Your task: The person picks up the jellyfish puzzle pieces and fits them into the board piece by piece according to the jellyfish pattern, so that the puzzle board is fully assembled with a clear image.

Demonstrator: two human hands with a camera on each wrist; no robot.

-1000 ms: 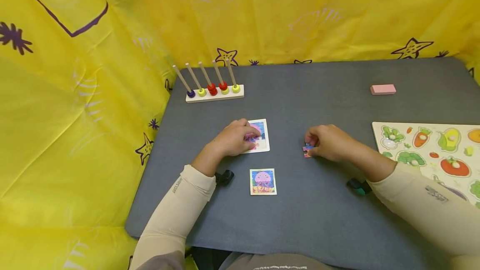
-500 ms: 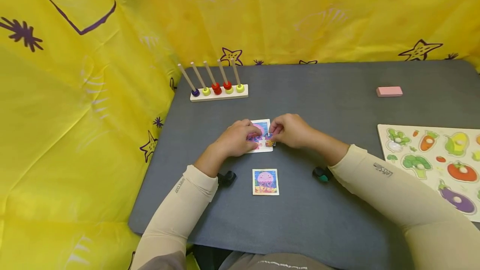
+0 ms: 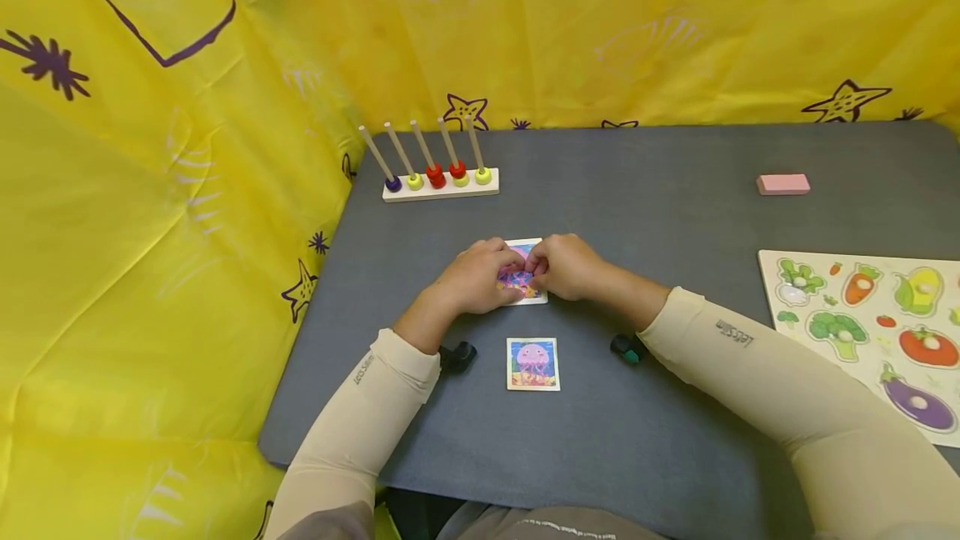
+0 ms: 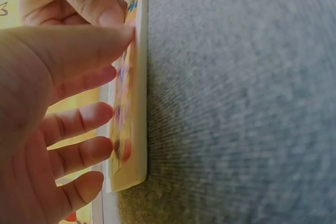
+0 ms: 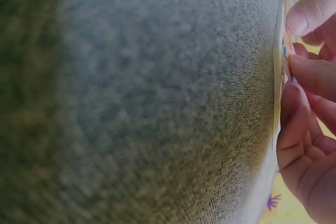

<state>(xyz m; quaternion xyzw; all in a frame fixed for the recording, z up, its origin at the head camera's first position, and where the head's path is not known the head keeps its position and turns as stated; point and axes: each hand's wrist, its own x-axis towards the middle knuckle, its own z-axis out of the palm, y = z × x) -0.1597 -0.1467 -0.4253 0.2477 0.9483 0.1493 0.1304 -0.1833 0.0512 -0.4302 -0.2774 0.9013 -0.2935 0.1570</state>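
A small jellyfish jigsaw puzzle (image 3: 514,279) lies in its white-rimmed tray (image 3: 537,301), partly covered by both hands. My left hand (image 3: 480,276) rests at the tray's left side; in the left wrist view its fingers (image 4: 86,148) are spread and fairly straight against the puzzle, with the thumb on the near edge. At the right side, my right hand (image 3: 572,267) pinches a puzzle piece between thumb and fingers, down at the puzzle's surface. That piece is mostly hidden by the fingertips. A matching jellyfish picture card (image 3: 533,364) lies in front of the tray.
A peg counting stand (image 3: 442,188) with coloured rings stands at the back left. A pink block (image 3: 783,184) lies at the back right. On the right is a vegetable knob-puzzle board (image 3: 862,340). Yellow cloth (image 3: 570,40) hangs behind the grey table (image 3: 637,440).
My right hand has come leftward from the table to the tray, bringing the puzzle piece to the picture's lower right. My left hand has stayed on the tray. The view has shifted slightly.
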